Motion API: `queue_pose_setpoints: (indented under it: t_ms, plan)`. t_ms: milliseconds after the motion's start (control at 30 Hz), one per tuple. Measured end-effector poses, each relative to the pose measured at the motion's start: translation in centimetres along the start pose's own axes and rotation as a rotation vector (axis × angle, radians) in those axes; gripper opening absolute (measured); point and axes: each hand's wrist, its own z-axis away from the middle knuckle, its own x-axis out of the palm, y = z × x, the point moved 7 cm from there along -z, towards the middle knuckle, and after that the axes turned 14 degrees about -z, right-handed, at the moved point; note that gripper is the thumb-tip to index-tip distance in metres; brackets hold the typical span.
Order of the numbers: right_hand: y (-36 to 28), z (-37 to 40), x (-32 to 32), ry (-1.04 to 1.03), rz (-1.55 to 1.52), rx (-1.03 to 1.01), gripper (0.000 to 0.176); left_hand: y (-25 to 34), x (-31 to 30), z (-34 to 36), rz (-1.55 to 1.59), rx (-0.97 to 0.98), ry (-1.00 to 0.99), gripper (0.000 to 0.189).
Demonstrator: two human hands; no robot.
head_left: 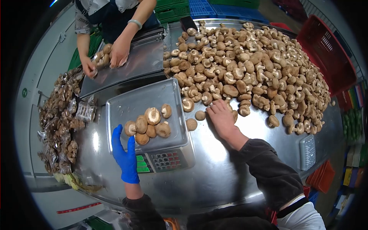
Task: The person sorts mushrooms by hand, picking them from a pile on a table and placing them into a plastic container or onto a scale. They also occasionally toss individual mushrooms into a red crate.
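My left hand (125,155), in a blue glove, is at the near left corner of the scale's metal tray (115,103). Its fingers are spread apart, just short of several shiitake mushrooms (152,115) lying in that tray. Below the tray, the scale's keypad (165,160) and green displays (142,165) face me. My bare right hand (222,118) reaches to the near edge of a large shiitake pile (245,65). Its fingers curl down over a mushroom (234,115) there; the palm side is hidden. Two loose mushrooms (200,115) lie between that hand and the scale.
Across the table, a co-worker's hands (119,50) handle mushrooms on a raised metal plate (132,71). Wrapped mushroom packs (61,119) heap up at left. A clear plastic tray (308,152) lies at right, and a red crate (326,53) tilts beyond the pile.
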Motion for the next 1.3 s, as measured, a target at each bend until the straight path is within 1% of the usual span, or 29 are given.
queue_pose_setpoints:
  t_ms: [100,133,200,233,267,300,333,367,400,433,467,500,567,600,667,733,800,867,900,933,1000,1033,1067,1100,1133,1167,1200,1267,1300]
  plan:
    - [0.5,0.0,-2.2,0.091,-0.202,-0.060,0.031,0.0,0.3,0.4,0.026,0.012,-0.003,0.050]
    - [0.1,0.0,-2.5,0.091,-0.201,-0.066,0.031,0.0,0.4,0.4,0.026,0.008,0.002,0.050]
    - [0.1,-0.2,-4.4,0.124,-0.723,0.186,0.035,0.4,0.8,0.3,0.064,0.022,-0.023,0.052]
    - [-0.5,-0.6,-5.7,0.192,-0.766,0.246,0.038,0.8,0.9,0.2,0.063,0.021,-0.023,0.052]
    - [-1.0,-1.1,-5.3,0.193,-0.767,0.245,0.038,1.5,1.1,0.1,0.059,0.047,-0.040,0.056]
    - [-0.9,-1.5,-4.2,0.201,-0.996,0.345,0.038,2.2,1.4,-0.1,0.057,0.075,-0.055,0.060]
    - [-1.0,-2.0,-3.0,0.208,-1.225,0.445,0.038,2.6,1.7,-0.2,0.057,0.078,-0.052,0.060]
    - [-3.2,-2.5,-3.2,0.089,-1.751,0.664,0.039,3.2,2.0,-0.4,-0.019,0.137,-0.057,0.065]
    - [-4.2,-3.2,-3.7,0.092,-1.751,0.660,0.039,3.8,2.4,-0.5,-0.097,0.193,-0.061,0.071]
    - [-5.0,-4.0,-4.2,0.078,-1.611,0.579,0.040,4.2,2.7,-0.7,-0.097,0.195,-0.059,0.071]
    - [-5.9,-4.7,-4.8,0.062,-1.471,0.499,0.042,4.7,3.1,-0.7,-0.191,0.217,-0.072,0.076]
    - [-6.7,-5.3,-5.0,0.060,-1.472,0.498,0.042,5.0,3.5,-0.7,-0.286,0.237,-0.085,0.081]
    - [-9.7,-6.8,-8.3,0.218,-1.171,0.004,0.049,4.7,4.4,-0.4,-0.293,0.231,-0.101,0.083]
    - [-10.3,-7.0,-7.7,0.217,-1.172,0.003,0.049,4.6,4.8,-0.3,-0.299,0.226,-0.117,0.085]
    - [-13.5,-6.7,-6.7,0.118,-0.897,-0.284,0.058,4.6,5.0,-0.2,-0.313,0.217,-0.110,0.083]
    - [-13.6,-6.1,-5.8,0.102,-0.850,-0.289,0.057,4.4,5.0,-0.1,-0.330,0.203,-0.107,0.081]
    - [-13.6,-5.8,-5.4,0.081,-0.808,-0.302,0.057,4.7,4.8,0.1,-0.317,0.250,-0.114,0.081]
    - [-12.0,-5.9,-5.5,0.144,-0.932,-0.186,0.051,4.7,4.7,0.1,-0.314,0.227,-0.116,0.081]
    - [-11.4,-5.8,-5.7,0.143,-0.931,-0.187,0.051,4.8,4.7,0.0,-0.305,0.215,-0.111,0.081]
    - [-10.3,-5.6,-6.1,0.198,-0.968,-0.148,0.043,4.8,4.6,-0.1,-0.304,0.214,-0.110,0.081]
    - [-7.7,-4.7,-6.6,0.311,-1.042,-0.059,0.028,4.7,4.0,0.1,-0.189,0.200,-0.073,0.084]
    - [-5.9,-4.1,-6.2,0.329,-1.086,0.038,0.025,4.9,3.9,0.4,-0.188,0.200,-0.078,0.084]
    - [-4.1,-3.4,-5.5,0.345,-1.129,0.137,0.022,5.0,3.0,0.7,-0.066,0.176,-0.005,0.082]
    - [-2.7,-2.9,-5.1,0.352,-1.085,0.211,0.021,5.2,2.1,1.2,0.055,0.153,0.069,0.080]
    - [-1.3,-2.3,-4.8,0.358,-1.038,0.287,0.021,5.9,1.7,1.8,0.056,0.154,0.063,0.080]
    - [-0.4,-1.9,-3.9,0.310,-0.964,0.307,0.025,7.6,1.1,2.8,0.132,0.219,0.065,0.076]
    - [0.0,-1.7,-2.9,0.311,-0.964,0.311,0.025,9.2,0.7,3.9,0.207,0.285,0.067,0.072]
    - [-1.2,-1.8,-1.3,0.224,-0.710,0.090,0.036,12.7,2.0,6.5,0.243,0.382,-0.036,0.069]
    - [-2.0,-1.8,0.5,0.063,-0.623,0.110,0.049,14.2,3.4,7.8,0.258,0.394,-0.156,0.068]
